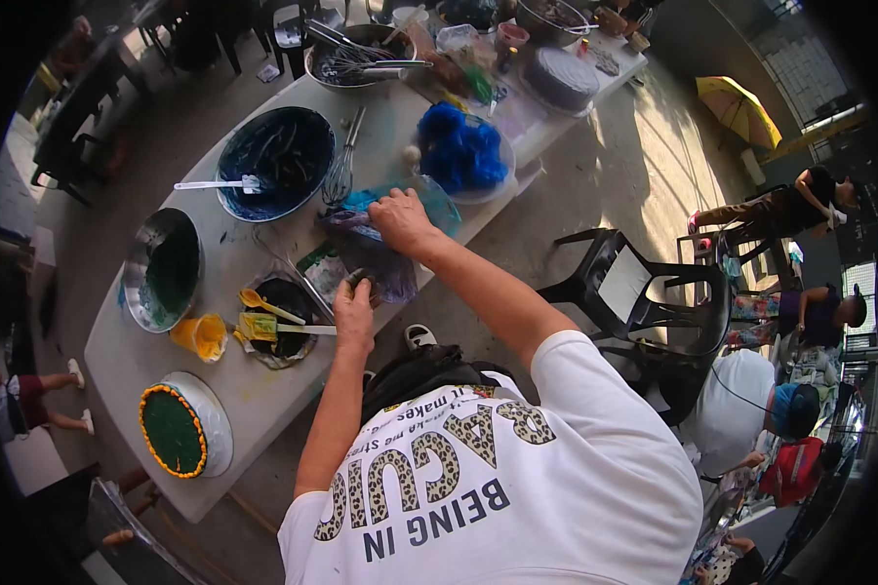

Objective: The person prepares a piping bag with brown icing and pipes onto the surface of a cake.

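Observation:
At the table's near edge I have a clear plastic bag [392, 271] smeared with purple and blue. My right hand [403, 222] grips its upper part, fingers curled into the plastic. Lower down, my left hand [353, 310] is closed by the bag's side, thumb and fingers together around a dark bit that I cannot make out. Blue-stained plastic [434, 200] spreads out beyond my right hand. Left of my left hand, a white-handled spatula [302, 330] with yellow on its blade and a yellow spoon [268, 306] rest on a dark plastic bag [281, 353].
On the white table [263, 429] are a green-topped cake [178, 431] with orange piping, a yellow-smeared cup [201, 337], a green-coated bowl [168, 268], a dark-blue bowl [278, 156], a whisk [341, 175] and bright blue plastic [460, 146]. Black chairs [595, 268] stand right; people [751, 400] are beyond.

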A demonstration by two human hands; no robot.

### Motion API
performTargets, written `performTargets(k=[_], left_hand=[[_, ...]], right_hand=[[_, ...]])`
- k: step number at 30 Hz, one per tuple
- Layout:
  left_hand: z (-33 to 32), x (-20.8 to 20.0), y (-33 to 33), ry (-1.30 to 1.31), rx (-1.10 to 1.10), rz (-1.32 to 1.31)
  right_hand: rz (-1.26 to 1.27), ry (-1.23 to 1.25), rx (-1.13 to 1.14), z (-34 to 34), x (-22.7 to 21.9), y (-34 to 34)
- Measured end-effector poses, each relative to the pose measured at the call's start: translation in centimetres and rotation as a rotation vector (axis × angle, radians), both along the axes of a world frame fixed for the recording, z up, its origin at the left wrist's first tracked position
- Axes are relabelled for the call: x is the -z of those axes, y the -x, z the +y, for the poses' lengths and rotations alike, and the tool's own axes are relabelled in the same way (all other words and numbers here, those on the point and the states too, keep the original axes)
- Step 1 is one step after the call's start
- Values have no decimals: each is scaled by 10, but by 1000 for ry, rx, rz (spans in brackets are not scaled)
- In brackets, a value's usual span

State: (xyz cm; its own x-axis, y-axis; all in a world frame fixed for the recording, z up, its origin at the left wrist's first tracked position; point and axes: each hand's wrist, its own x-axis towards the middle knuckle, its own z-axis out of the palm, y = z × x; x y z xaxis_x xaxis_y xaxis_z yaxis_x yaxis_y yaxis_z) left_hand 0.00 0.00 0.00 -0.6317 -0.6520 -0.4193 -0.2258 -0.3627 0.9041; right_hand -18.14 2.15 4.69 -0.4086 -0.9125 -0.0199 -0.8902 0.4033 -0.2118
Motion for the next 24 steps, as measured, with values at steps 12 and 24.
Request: performTargets(k=[12,24], left_hand=[[-57,-4,43,-851,-177,726],[-55,-38,43,-810,-347,680]], right_hand=[[-234,130,-183,16,-74,-37],[-801,269,-88,79,-51,2]])
